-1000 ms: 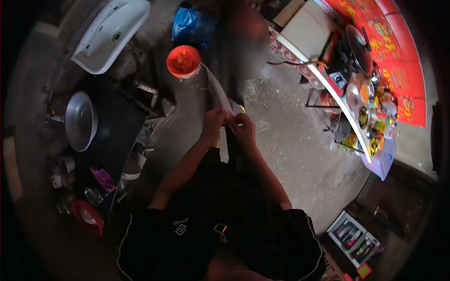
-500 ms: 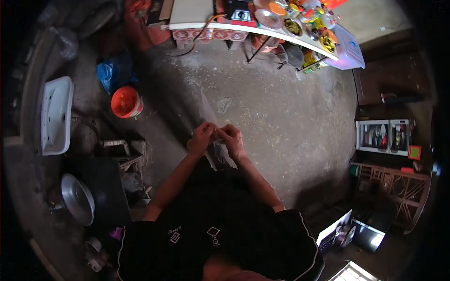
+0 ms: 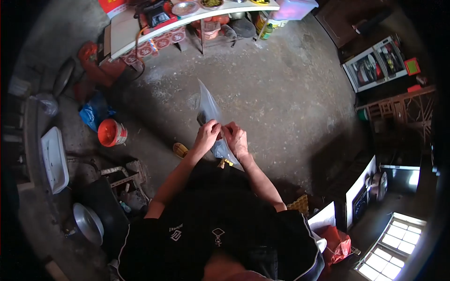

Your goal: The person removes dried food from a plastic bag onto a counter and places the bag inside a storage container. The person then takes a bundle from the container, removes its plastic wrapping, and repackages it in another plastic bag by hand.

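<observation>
A clear plastic bag (image 3: pixel 209 106) stretches between and beyond both hands in front of the body, its pointed end up and its lower part near the waist. My left hand (image 3: pixel 206 136) pinches the bag from the left side, fingers closed. Close beside it, my right hand (image 3: pixel 235 139) grips the bag's other edge, fingers curled. A small gap separates the hands. Below them a yellow-tipped shoe (image 3: pixel 180 150) shows on the floor.
An orange-red bucket (image 3: pixel 111 132) and blue bag (image 3: pixel 95 111) stand at left, near a white sink (image 3: pixel 55 160) and metal basin (image 3: pixel 88 224). A long table (image 3: pixel 187 19) with dishes spans the top. A glass-fronted cabinet (image 3: pixel 375 64) and a red bag (image 3: pixel 336 244) are at right.
The view has turned clockwise around the room; sink, bucket and table have shifted left, and a window has come in at lower right. Both hands keep hold of the bag, slightly farther apart.
</observation>
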`<action>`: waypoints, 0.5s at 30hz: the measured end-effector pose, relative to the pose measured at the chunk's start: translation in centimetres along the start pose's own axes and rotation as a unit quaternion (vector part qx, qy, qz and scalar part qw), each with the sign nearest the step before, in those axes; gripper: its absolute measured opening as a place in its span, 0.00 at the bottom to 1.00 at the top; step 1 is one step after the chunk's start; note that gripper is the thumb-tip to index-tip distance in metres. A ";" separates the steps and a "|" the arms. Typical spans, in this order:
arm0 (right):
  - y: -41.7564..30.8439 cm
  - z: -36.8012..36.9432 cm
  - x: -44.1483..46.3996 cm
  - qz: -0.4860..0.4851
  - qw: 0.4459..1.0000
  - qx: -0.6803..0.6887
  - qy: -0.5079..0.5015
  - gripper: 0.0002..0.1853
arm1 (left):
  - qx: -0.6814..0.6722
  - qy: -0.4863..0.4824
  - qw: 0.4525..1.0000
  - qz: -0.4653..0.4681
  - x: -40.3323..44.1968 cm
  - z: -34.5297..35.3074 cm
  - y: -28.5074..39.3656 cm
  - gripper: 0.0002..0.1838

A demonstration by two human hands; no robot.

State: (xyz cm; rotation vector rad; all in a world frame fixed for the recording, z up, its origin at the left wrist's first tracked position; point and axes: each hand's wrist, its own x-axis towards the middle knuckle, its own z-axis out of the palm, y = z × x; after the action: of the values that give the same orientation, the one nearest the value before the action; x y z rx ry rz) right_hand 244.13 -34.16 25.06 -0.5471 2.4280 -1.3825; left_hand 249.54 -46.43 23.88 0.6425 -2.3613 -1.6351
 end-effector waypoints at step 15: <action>16.6 -22.2 -4.4 0.139 0.865 -0.040 0.481 0.06 | 0.216 -0.112 0.970 0.007 4.0 8.8 1.4 0.12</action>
State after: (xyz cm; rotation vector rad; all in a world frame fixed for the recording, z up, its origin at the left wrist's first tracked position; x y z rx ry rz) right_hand 235.46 -7.66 22.01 0.6536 3.1075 -1.6616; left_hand 242.17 -40.40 21.64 0.5290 -2.9153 -1.2462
